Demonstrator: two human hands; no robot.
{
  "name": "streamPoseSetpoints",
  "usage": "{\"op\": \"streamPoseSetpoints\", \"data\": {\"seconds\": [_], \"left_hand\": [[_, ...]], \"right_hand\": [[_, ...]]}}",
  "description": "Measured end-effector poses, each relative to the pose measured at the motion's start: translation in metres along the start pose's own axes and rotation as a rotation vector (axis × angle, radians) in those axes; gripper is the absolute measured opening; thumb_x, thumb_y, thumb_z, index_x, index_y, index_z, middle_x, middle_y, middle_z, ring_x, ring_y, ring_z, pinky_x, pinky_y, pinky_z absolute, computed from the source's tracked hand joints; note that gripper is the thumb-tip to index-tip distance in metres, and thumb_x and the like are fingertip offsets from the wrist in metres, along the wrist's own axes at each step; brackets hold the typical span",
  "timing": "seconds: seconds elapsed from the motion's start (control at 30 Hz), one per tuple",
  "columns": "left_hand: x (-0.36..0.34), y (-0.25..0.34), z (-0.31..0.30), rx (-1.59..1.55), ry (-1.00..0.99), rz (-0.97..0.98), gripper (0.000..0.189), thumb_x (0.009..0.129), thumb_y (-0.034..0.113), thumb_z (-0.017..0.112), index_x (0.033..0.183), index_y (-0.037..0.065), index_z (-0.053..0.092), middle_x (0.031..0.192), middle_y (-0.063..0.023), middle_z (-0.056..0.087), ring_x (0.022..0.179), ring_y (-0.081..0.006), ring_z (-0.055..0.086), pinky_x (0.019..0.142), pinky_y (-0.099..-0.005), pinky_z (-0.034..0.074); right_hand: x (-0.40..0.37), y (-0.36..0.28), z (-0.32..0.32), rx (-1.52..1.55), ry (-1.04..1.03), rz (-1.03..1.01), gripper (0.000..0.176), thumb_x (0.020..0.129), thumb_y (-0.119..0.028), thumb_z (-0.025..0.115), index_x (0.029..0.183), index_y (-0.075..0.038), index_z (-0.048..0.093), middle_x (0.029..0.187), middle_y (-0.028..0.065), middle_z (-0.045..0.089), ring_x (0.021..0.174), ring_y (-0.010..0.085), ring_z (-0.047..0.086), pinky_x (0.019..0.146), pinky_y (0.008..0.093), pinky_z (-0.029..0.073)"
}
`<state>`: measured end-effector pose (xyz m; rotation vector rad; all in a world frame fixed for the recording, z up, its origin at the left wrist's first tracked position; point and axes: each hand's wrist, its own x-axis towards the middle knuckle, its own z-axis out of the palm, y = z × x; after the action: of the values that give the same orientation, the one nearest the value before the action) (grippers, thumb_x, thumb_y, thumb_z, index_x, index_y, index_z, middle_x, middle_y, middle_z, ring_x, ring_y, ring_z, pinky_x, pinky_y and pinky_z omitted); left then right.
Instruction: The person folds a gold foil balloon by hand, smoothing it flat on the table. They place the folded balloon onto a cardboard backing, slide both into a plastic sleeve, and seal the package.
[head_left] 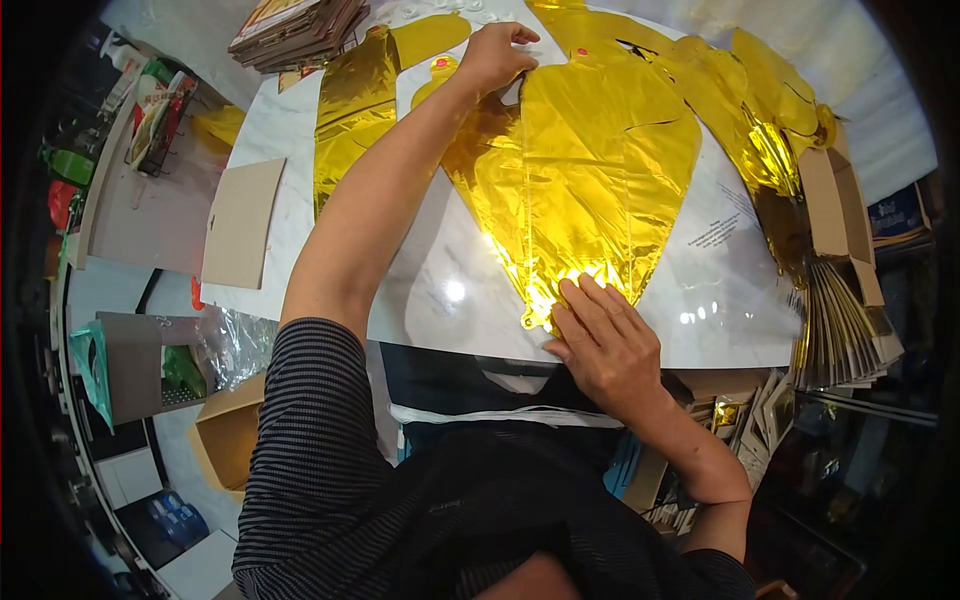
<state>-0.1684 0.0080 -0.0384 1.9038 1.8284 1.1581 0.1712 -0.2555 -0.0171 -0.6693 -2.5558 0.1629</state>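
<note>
A flat, uninflated gold foil balloon [600, 150] lies on the white marbled tabletop [420, 290], its narrow end toward me. My right hand [605, 335] rests on that narrow end with the fingers stretched out over the foil. Near the balloon's far left edge is my left hand [498, 58], its fingers bent and a gap showing between them. Whether it touches the foil there is hard to tell. Another gold foil piece [352, 125] lies left of my left forearm, and more gold foil [770, 110] is heaped at the far right.
A stack of flat cardboard pieces [295, 35] stands at the back left. A beige card [243, 222] lies on the table's left side. At the right edge, a cardboard box [835, 205] sits above fanned folded gold pieces [840, 330]. An open carton [228, 435] is below left.
</note>
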Motion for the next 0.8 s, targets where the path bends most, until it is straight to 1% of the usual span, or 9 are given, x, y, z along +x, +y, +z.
{"op": "streamPoseSetpoints", "data": {"seconds": [0.1,0.23,0.33,0.4,0.43,0.5,0.53,0.7,0.8], "left_hand": [[-0.002,0.007,-0.002,0.021,0.013,-0.011,0.043,0.078,0.015,0.084,0.12,0.011,0.079,0.122,-0.0137,0.077,0.108,-0.0282,0.075,0.095,-0.0376,0.059],[-0.007,0.014,-0.006,0.025,-0.002,-0.018,0.043,0.079,0.014,0.083,0.122,0.011,0.078,0.122,-0.0145,0.077,0.108,-0.0289,0.075,0.096,-0.0388,0.059],[-0.013,0.022,-0.01,-0.098,-0.056,-0.147,0.04,0.082,0.017,0.083,0.122,0.011,0.077,0.123,-0.0155,0.076,0.108,-0.0308,0.074,0.096,-0.0404,0.057],[-0.013,0.019,-0.005,0.105,0.145,0.119,0.034,0.086,0.019,0.081,0.119,0.01,0.077,0.121,-0.0148,0.075,0.11,-0.0328,0.072,0.096,-0.0419,0.056],[-0.017,0.024,-0.005,0.091,0.137,0.135,0.034,0.086,0.019,0.081,0.119,0.01,0.077,0.121,-0.0148,0.075,0.11,-0.0328,0.072,0.096,-0.0419,0.056],[-0.036,0.042,-0.006,0.266,0.158,0.587,0.025,0.092,0.018,0.077,0.114,0.007,0.076,0.124,-0.0141,0.073,0.114,-0.0321,0.07,0.094,-0.0406,0.057],[-0.047,0.056,-0.006,0.239,0.149,0.613,0.025,0.092,0.018,0.077,0.114,0.007,0.076,0.124,-0.0141,0.073,0.114,-0.0321,0.07,0.094,-0.0406,0.057],[-0.079,0.089,-0.008,0.437,-0.276,0.451,0.019,0.097,0.023,0.07,0.106,0.007,0.075,0.113,-0.0116,0.074,0.103,-0.0344,0.067,0.089,-0.0442,0.057],[-0.079,0.089,-0.006,0.423,-0.238,0.492,0.019,0.095,0.025,0.071,0.102,0.007,0.076,0.104,-0.0099,0.073,0.101,-0.0317,0.066,0.086,-0.0444,0.058]], "right_hand": [[0.0,0.0,-0.001,0.001,0.006,0.002,0.04,0.087,-0.027,0.082,0.118,-0.004,0.073,0.133,0.0152,0.07,0.127,0.0348,0.066,0.107,0.0482,0.054],[-0.001,-0.001,-0.002,0.012,0.002,0.005,0.04,0.087,-0.027,0.082,0.118,-0.004,0.072,0.134,0.015,0.07,0.128,0.0346,0.065,0.107,0.0477,0.053],[-0.002,0.0,0.0,0.023,0.004,0.003,0.041,0.087,-0.026,0.082,0.119,-0.003,0.072,0.135,0.0151,0.069,0.129,0.0344,0.065,0.107,0.0477,0.053],[-0.004,0.0,0.0,0.019,0.01,0.014,0.041,0.087,-0.025,0.082,0.12,-0.003,0.072,0.136,0.0152,0.068,0.129,0.0342,0.064,0.108,0.0477,0.053],[-0.004,0.001,0.0,0.039,0.017,0.007,0.042,0.087,-0.025,0.082,0.12,-0.003,0.072,0.136,0.0152,0.068,0.13,0.0341,0.064,0.108,0.0477,0.052],[-0.007,0.002,-0.001,0.028,0.031,0.033,0.042,0.086,-0.025,0.083,0.12,-0.003,0.071,0.137,0.0151,0.067,0.13,0.034,0.063,0.109,0.0478,0.052],[-0.007,0.002,0.0,0.04,0.033,0.022,0.042,0.086,-0.025,0.083,0.12,-0.003,0.071,0.137,0.015,0.067,0.13,0.0337,0.063,0.109,0.0476,0.052],[-0.002,0.003,-0.011,0.126,0.017,0.03,0.041,0.083,-0.025,0.084,0.117,-0.005,0.072,0.132,0.0159,0.069,0.126,0.0333,0.066,0.105,0.0454,0.055],[0.002,0.037,-0.029,0.122,0.124,0.061,0.037,0.083,-0.018,0.084,0.115,-0.005,0.074,0.125,0.0159,0.073,0.118,0.0353,0.071,0.099,0.0437,0.059]]}}
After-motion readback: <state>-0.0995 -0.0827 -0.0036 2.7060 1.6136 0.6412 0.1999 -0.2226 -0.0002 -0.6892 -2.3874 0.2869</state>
